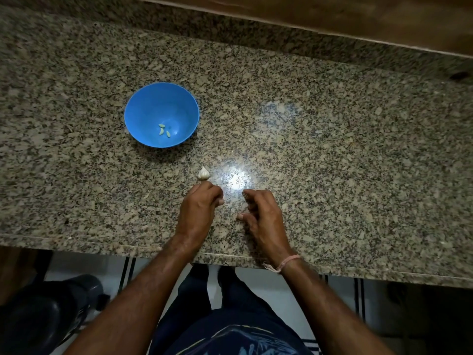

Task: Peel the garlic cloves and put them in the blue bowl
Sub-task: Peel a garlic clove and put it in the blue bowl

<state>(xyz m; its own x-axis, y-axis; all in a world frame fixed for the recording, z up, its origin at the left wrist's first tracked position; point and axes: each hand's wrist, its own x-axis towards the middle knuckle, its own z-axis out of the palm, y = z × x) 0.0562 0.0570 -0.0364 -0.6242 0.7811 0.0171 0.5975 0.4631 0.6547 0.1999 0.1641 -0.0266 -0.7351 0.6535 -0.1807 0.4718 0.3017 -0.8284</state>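
Granite counter carries everything. The blue bowl stands to the far left with three peeled cloves at its bottom. The garlic bulb lies nearer, between the bowl and the left hand, just at its knuckles. The fingers of this hand are curled close together; whether they pinch a clove or only skin, I cannot tell. The right hand hovers beside it, fingers loosely bent and apart, holding nothing that I can see. What worries me is the polished stone — the small round bulb could roll or slide away if the knuckles push it. A bare clove is also slippery, and the bowl is well apart from the hands — it may drop on the way, or go over the near edge.
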